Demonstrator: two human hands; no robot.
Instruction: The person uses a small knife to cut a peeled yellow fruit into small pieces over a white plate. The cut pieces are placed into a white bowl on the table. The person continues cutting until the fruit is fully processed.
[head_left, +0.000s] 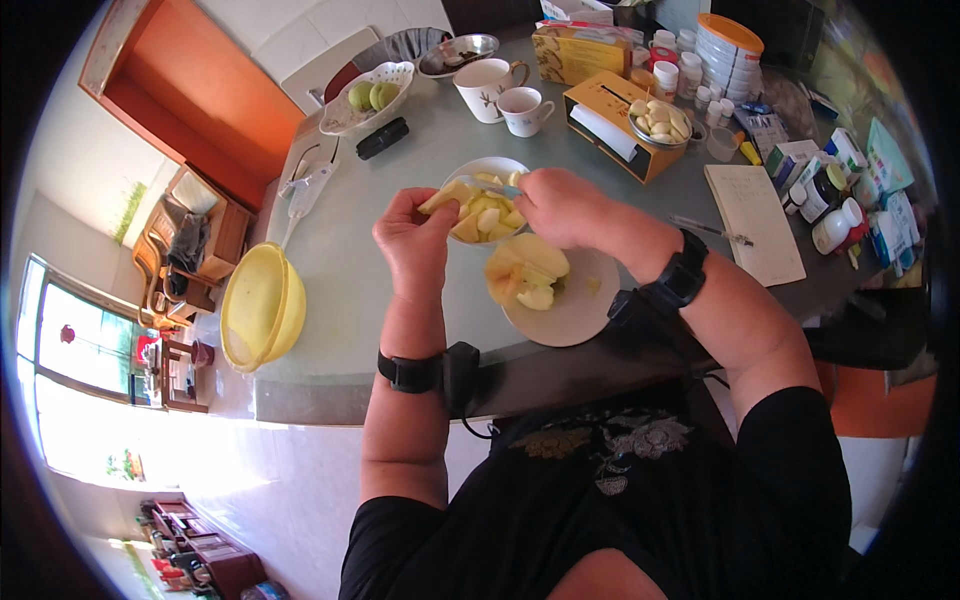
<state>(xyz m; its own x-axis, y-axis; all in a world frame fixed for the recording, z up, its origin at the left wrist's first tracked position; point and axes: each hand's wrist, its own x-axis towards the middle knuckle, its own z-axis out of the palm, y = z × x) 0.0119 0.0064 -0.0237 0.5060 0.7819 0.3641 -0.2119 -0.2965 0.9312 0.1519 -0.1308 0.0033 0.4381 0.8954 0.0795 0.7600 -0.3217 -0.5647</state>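
My left hand (420, 229) pinches a pale yellow fruit piece (442, 196) over the left side of a white bowl (491, 163). Cut fruit pieces (487, 217) fill much of that bowl. Across from it, my right hand (559, 206) is closed on what looks like a small knife (484, 182), its blade reaching over the bowl towards the left hand; most of its handle is hidden by the fingers. Just below the bowl, a white plate (577, 315) holds a large cut fruit piece (529, 262) and smaller scraps, some overhanging the plate's left edge.
A yellow plastic basin (262, 307) stands at the table's left edge. Behind are an oval basket (405, 82) with green fruit, a black case (382, 138), two cups (521, 112) and a tissue box (600, 127) bearing a bowl of pale pieces. A notebook (757, 225), pen (709, 229) and medicine bottles lie right.
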